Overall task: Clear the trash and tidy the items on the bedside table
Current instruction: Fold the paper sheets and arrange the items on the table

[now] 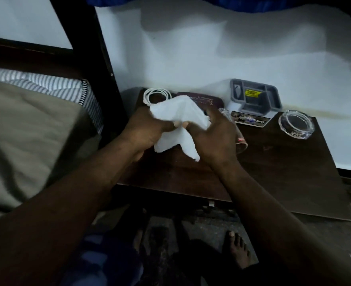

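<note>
A crumpled white tissue hangs above the dark wooden bedside table. My left hand grips its left side and my right hand pinches its right side, thumbs meeting near the middle. Behind the tissue lie a coiled white cable and a dark maroon booklet. A clear wrapper or glass shows partly under my right hand.
A grey plastic organiser tray stands at the back by the wall, with a printed card in front of it. A clear glass ashtray sits at the back right. The bed lies left; bare feet are below.
</note>
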A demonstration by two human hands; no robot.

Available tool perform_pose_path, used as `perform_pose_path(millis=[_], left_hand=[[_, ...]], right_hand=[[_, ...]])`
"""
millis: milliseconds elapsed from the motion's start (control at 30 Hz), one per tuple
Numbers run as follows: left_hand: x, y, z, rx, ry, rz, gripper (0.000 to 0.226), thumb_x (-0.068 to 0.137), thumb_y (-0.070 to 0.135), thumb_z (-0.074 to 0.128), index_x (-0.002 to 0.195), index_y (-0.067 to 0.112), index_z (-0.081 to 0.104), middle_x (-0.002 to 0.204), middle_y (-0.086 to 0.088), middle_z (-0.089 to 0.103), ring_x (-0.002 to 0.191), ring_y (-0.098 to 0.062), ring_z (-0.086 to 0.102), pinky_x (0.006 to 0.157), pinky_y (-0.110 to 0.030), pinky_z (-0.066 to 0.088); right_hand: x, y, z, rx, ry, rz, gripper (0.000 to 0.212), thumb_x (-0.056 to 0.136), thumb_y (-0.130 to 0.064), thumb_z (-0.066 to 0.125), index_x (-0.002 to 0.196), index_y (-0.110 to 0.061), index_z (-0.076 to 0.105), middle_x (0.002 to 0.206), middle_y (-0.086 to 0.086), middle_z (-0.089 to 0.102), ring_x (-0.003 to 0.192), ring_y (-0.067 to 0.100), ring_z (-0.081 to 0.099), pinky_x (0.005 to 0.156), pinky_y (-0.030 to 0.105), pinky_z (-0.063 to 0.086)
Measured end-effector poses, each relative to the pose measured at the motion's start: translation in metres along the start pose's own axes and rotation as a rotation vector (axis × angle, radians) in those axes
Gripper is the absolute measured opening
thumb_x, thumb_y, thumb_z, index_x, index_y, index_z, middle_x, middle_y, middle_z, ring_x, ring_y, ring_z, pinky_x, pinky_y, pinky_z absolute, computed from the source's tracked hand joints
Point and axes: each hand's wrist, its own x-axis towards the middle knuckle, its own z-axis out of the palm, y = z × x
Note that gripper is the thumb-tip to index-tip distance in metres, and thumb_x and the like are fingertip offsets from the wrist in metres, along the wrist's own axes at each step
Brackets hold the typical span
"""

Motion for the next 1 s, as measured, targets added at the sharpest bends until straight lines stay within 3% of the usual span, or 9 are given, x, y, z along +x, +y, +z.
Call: perform_pose_path(millis=[167,333,433,567,733,800,867,933,1000], left_hand=[[0.008,-0.007,-0.003,0.083,0.136,-0.029,0.024,0.076,0.03,0.089,0.097,0.028,0.077,0.089,0.017,0.078,0.088,-0.005,0.074,0.071,-0.021,0.056],[0.004,0.004,0.001,0.114,0.154,0.061,0.026,0.068,0.041,0.09,0.087,0.033,0.076,0.083,0.025,0.076,0.079,0.005,0.072,0.065,-0.013,0.056],[-0.001,0.001,0.007,0.139,0.084,0.009,0.043,0.07,0.035,0.091,0.11,0.023,0.077,0.103,0.01,0.078,0.096,-0.009,0.074,0.085,-0.031,0.061],[-0.002,0.004,0.011,0.176,0.165,0.037,0.043,0.07,0.04,0.088,0.108,0.027,0.076,0.094,0.016,0.074,0.091,-0.006,0.072,0.078,-0.025,0.057],[-0.009,0.029,0.029,0.088,0.16,0.17,0.019,0.067,0.038,0.086,0.081,0.046,0.074,0.093,0.025,0.076,0.089,0.005,0.072,0.081,-0.024,0.057],[-0.01,0.034,0.038,0.044,0.156,0.192,0.024,0.069,0.035,0.086,0.089,0.042,0.076,0.097,0.022,0.077,0.091,0.002,0.073,0.086,-0.028,0.059],[-0.012,0.039,0.046,0.012,0.143,0.206,0.03,0.073,0.031,0.086,0.101,0.031,0.077,0.098,0.017,0.079,0.092,-0.003,0.074,0.086,-0.031,0.061],[-0.013,0.044,0.053,-0.02,0.133,0.222,0.028,0.077,0.026,0.085,0.104,0.026,0.078,0.098,0.013,0.079,0.091,-0.007,0.076,0.085,-0.035,0.062],[-0.013,0.048,0.06,-0.055,0.127,0.24,0.026,0.08,0.02,0.084,0.105,0.025,0.077,0.099,0.012,0.079,0.092,-0.007,0.076,0.085,-0.035,0.062]], right_hand=[[0.001,0.001,0.008,-0.022,0.026,0.03,0.033,0.087,-0.027,0.079,0.116,-0.013,0.074,0.107,0.007,0.079,0.101,0.024,0.071,0.086,0.028,0.049],[0.007,-0.002,0.002,-0.029,0.113,-0.015,0.039,0.085,-0.032,0.079,0.118,-0.011,0.073,0.11,0.01,0.078,0.104,0.029,0.072,0.091,0.036,0.054],[0.006,0.002,-0.002,-0.068,0.03,-0.001,0.042,0.086,-0.033,0.079,0.121,-0.012,0.071,0.112,0.009,0.077,0.106,0.028,0.07,0.091,0.038,0.052],[0.008,0.004,-0.009,-0.074,0.022,0.017,0.038,0.087,-0.033,0.077,0.118,-0.012,0.072,0.111,0.009,0.077,0.107,0.029,0.07,0.094,0.041,0.052],[0.013,-0.004,-0.029,0.094,0.103,0.087,0.03,0.086,-0.031,0.078,0.113,-0.018,0.075,0.103,-0.004,0.078,0.099,0.017,0.072,0.089,0.034,0.056],[0.015,0.0,-0.039,0.163,0.13,0.12,0.014,0.084,-0.032,0.081,0.096,-0.028,0.074,0.085,-0.018,0.073,0.085,0.004,0.071,0.08,0.027,0.055],[0.016,0.004,-0.05,0.294,0.151,0.153,0.019,0.082,-0.028,0.083,0.081,-0.039,0.068,0.075,-0.026,0.071,0.079,-0.006,0.07,0.076,0.022,0.056],[0.017,0.008,-0.06,0.431,0.135,0.15,0.031,0.083,-0.02,0.084,0.079,-0.049,0.071,0.08,-0.03,0.074,0.081,-0.008,0.072,0.076,0.024,0.061],[0.02,0.013,-0.067,0.47,0.116,0.173,0.023,0.084,-0.02,0.084,0.084,-0.042,0.075,0.087,-0.022,0.078,0.082,0.0,0.075,0.075,0.034,0.065]])
